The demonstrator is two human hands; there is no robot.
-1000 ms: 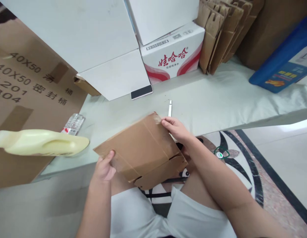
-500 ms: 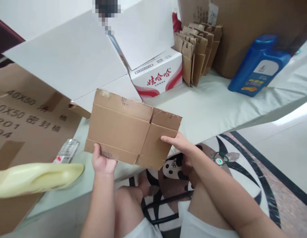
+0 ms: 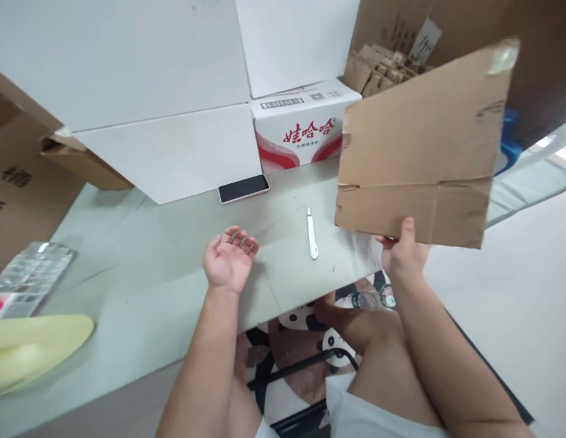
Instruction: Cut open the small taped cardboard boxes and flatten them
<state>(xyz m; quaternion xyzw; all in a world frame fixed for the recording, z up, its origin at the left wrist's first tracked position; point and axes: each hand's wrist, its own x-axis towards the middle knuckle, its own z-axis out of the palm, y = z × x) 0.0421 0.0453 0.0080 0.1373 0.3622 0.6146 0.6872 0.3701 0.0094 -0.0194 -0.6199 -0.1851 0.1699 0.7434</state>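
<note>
A flat brown cardboard piece [image 3: 415, 146] is raised at the right, its creases and a strip of tape showing. My right hand [image 3: 405, 252] grips its lower edge, thumb on the near face. My left hand [image 3: 230, 258] is palm up over the table, fingers spread and slightly curled, with nothing on the palm. Between my hands a white knife with a slim handle [image 3: 313, 234] lies on the pale green tabletop [image 3: 159, 261]. Behind the knife, a phone [image 3: 244, 189] lies near the white box flap.
White boxes [image 3: 164, 61] and a red-and-white carton [image 3: 301, 137] line the back. Folded cardboard pieces [image 3: 378, 67] stand behind. A blue bottle [image 3: 509, 143] is partly hidden at right. A yellow-green object [image 3: 36, 350] and clear packaging [image 3: 34, 274] lie at left.
The cardboard has moved right and up, in my right hand alone. My left hand has let go of it and opened. The knife and phone have come into view.
</note>
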